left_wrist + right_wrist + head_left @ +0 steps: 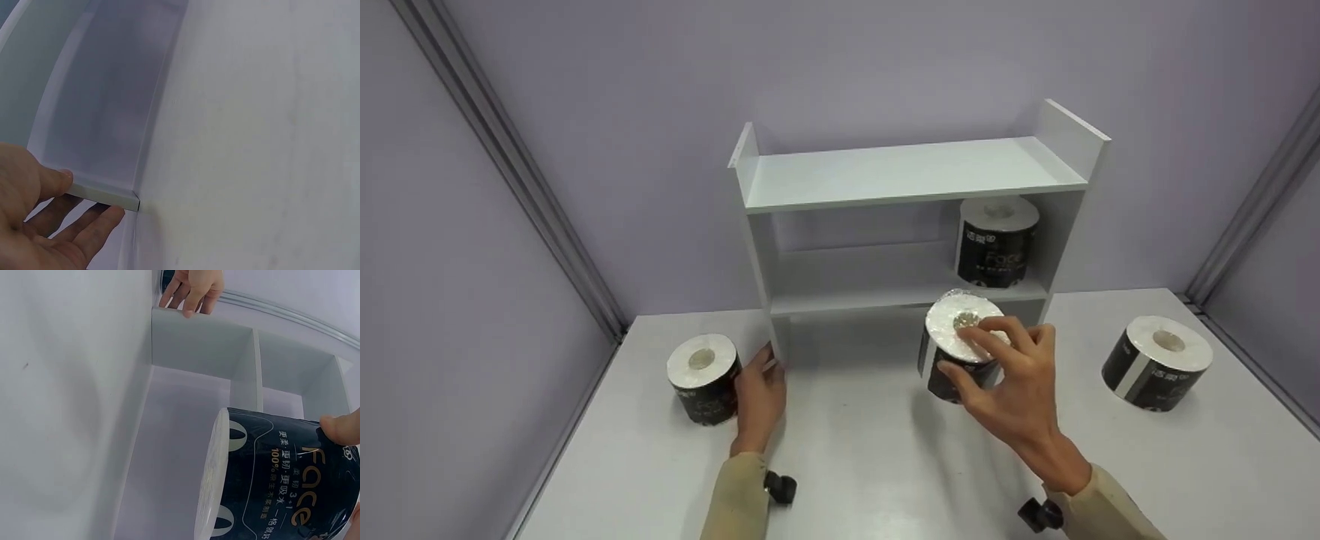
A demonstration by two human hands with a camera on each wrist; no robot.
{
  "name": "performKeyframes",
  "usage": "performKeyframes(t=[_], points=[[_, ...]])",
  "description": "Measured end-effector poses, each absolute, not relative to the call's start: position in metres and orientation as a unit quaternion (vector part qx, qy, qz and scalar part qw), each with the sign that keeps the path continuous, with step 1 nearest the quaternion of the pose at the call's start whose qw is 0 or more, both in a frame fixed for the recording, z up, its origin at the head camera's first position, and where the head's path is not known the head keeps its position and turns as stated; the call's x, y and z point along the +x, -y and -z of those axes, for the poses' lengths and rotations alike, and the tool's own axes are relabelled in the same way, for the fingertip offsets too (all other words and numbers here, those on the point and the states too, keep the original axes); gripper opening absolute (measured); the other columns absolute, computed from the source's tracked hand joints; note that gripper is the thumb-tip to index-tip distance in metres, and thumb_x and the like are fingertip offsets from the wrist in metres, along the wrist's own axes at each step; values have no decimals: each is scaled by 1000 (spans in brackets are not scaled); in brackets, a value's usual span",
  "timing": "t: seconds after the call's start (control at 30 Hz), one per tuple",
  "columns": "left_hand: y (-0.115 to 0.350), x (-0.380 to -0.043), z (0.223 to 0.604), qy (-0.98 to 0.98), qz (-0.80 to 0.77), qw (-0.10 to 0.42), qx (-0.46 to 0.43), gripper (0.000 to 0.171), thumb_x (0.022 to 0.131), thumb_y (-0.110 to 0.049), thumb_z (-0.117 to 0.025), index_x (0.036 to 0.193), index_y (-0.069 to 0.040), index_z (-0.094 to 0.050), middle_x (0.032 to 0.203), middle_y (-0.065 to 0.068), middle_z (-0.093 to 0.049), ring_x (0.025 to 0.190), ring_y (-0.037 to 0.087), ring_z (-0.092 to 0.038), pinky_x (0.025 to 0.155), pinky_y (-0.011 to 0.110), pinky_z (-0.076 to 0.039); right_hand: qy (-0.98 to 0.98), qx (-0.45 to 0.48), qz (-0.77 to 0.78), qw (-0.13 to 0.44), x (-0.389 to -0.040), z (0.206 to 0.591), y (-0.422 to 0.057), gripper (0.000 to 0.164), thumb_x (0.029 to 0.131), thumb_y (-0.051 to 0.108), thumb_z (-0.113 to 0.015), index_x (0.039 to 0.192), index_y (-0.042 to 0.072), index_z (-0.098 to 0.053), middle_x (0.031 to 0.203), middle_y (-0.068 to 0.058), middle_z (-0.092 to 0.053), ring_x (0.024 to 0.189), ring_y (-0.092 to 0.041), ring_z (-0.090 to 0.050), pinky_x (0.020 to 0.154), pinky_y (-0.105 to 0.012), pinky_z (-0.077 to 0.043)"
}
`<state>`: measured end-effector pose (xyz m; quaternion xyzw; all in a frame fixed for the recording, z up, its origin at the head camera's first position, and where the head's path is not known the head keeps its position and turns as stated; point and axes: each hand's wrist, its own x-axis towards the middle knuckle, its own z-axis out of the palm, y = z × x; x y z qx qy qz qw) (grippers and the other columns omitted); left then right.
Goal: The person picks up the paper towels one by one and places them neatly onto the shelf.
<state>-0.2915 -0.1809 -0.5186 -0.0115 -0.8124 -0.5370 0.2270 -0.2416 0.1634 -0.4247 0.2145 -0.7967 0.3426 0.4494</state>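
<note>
My right hand (1016,386) grips a toilet paper roll (937,367) in a dark wrapper from above, in front of the white shelf (911,174). The right wrist view shows this roll (281,478) close up, held off the table with the thumb against its wrapper. At the shelf's lower left, my left hand (761,397) pinches the side panel; in the left wrist view the thumb and fingers (95,233) lie on either side of the panel edge (107,196). A second roll (706,401) stands just left of that hand.
Another roll (997,251) stands upright at the right end of the middle shelf board (855,281). One more roll (1159,367) is on the white table (847,465) at the right. Pale walls (660,150) enclose the table at the back and sides.
</note>
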Motion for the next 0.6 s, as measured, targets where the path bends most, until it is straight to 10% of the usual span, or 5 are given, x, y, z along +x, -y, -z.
performKeyframes(t=[0.6], points=[[183,-291,519,821,526,221,-7,47,105,5,-59,151,10,-52,146,32,-60,130,46,-65,108,51,-60,778,225,-366,459,-244,417,-145,38,72,23,-99,105,15,-82,106,-7,-70,88,-27,-37,79,-37,-25]])
